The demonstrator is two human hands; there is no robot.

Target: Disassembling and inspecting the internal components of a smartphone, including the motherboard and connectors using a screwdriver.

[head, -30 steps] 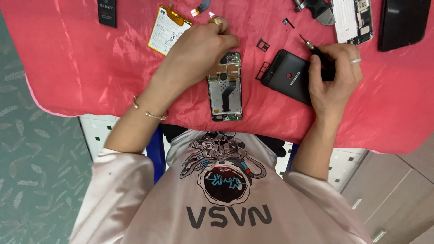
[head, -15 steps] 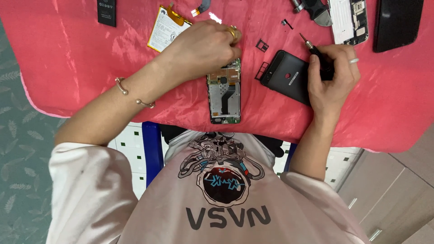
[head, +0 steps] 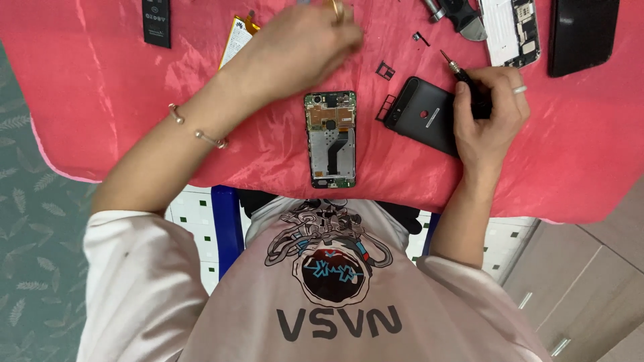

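Phone repair on a red cloth, seen from above.
Right hand (head: 486,121) grips a small black-handled screwdriver (head: 463,77), centre right; left hand (head: 302,47), blurred, grip unclear, hovers above the opened phone body with exposed circuit board (head: 330,137), mid-frame. Steadying the phone would help.

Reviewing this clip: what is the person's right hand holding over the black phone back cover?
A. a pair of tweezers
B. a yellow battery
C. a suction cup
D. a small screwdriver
D. The right hand is closed around a small screwdriver, whose metal tip pokes out above the fingers, over the black back cover.
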